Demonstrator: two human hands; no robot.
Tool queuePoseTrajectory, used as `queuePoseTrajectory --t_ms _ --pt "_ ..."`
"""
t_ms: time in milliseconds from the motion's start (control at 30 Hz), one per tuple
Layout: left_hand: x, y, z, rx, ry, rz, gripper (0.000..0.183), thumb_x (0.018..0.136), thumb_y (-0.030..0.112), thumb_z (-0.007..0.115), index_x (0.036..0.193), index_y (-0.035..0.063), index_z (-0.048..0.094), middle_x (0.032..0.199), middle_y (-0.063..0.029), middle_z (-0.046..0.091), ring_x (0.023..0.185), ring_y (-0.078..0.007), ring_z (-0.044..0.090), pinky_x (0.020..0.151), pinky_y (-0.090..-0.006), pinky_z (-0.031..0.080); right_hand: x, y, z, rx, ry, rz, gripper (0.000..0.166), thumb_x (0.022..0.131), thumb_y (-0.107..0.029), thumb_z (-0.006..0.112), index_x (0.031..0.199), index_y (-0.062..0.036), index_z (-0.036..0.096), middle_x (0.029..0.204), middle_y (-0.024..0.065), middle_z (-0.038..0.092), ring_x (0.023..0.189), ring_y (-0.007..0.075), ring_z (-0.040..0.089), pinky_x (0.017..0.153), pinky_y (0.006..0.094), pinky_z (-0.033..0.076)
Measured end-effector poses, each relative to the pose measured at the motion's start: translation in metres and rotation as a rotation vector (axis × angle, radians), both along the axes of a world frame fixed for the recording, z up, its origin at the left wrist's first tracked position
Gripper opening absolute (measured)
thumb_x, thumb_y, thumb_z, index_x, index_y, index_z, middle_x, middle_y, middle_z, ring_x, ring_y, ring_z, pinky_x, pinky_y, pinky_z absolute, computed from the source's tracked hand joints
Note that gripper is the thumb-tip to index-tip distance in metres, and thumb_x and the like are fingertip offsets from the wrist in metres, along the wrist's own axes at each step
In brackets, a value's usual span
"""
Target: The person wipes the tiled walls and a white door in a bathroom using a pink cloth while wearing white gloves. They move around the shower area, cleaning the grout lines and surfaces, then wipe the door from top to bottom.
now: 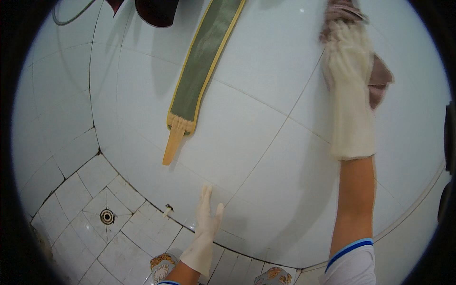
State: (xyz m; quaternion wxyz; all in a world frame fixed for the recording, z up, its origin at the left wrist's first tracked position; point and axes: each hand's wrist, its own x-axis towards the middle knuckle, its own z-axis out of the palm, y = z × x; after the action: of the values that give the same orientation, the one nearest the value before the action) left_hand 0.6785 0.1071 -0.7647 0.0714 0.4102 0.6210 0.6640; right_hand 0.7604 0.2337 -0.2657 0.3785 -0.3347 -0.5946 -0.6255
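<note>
My right hand [347,53], in a cream rubber glove, presses a mauve cloth [380,76] against the white tiled wall [260,107] at the upper right. Part of the cloth shows above the fingers and part hangs to the right of the wrist. The right glove is slightly blurred. My left hand [207,213], also in a cream glove, is low in the middle with its fingers apart and nothing in it; whether it touches the wall I cannot tell. Between the hands and to the left, a long green back-scrubbing strap [203,67] with yellow edging and a tan end loop hangs on the wall.
A round floor drain [107,216] lies in the white tiled floor [131,245] at the lower left. A small tap-like fitting [168,209] sits at the wall's foot. A dark red object [156,12] and a grey hose [73,17] are at the upper left. My patterned shoes show at the bottom.
</note>
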Motion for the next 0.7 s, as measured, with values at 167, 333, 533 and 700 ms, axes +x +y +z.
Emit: queuePoseTrajectory --t_ms 167,333,533,700 --pt "0.006 -0.008 -0.059 0.004 -0.341 0.003 0.075 0.096 -0.005 0.070 0.165 0.0041 0.040 0.170 -0.0190 0.042 0.156 -0.0308 0.043 0.127 -0.0390 0.036 -0.047 -0.008 -0.332 -1.345 -0.395 1.034 0.041 0.107 -0.017 0.056 0.146 -0.0079 0.063 0.161 0.0124 0.052 0.152 0.0329 0.044 0.126 0.0471 0.035" --pt "0.009 -0.041 -0.053 -0.040 -0.145 -0.008 0.071 0.095 -0.004 0.070 0.161 0.0013 0.044 0.168 -0.0274 0.041 0.154 -0.0417 0.044 0.126 -0.0462 0.037 0.076 -0.016 -0.458 -1.995 -0.334 0.780 0.032 0.115 -0.025 0.055 0.138 -0.0067 0.066 0.138 0.0111 0.065 0.132 0.0185 0.059 0.110 0.0343 0.048" --pt "0.040 -0.014 0.038 0.192 0.097 -0.127 0.064 0.098 -0.005 0.064 0.160 -0.0007 0.044 0.171 -0.0294 0.035 0.156 -0.0440 0.039 0.127 -0.0488 0.033 0.071 -0.017 -0.281 -1.450 0.030 1.092 0.027 0.100 -0.009 0.060 0.126 -0.0059 0.068 0.128 0.0100 0.065 0.124 0.0255 0.059 0.104 0.0408 0.049" --pt "0.055 -0.015 0.073 0.069 0.167 -0.199 0.060 0.104 0.005 0.062 0.161 0.0009 0.043 0.173 -0.0291 0.029 0.160 -0.0429 0.033 0.130 -0.0511 0.028 0.229 -0.004 -0.204 -0.170 0.128 0.591 0.046 0.104 -0.018 0.057 0.146 -0.0023 0.064 0.153 0.0152 0.058 0.134 0.0322 0.057 0.110 0.0455 0.047"
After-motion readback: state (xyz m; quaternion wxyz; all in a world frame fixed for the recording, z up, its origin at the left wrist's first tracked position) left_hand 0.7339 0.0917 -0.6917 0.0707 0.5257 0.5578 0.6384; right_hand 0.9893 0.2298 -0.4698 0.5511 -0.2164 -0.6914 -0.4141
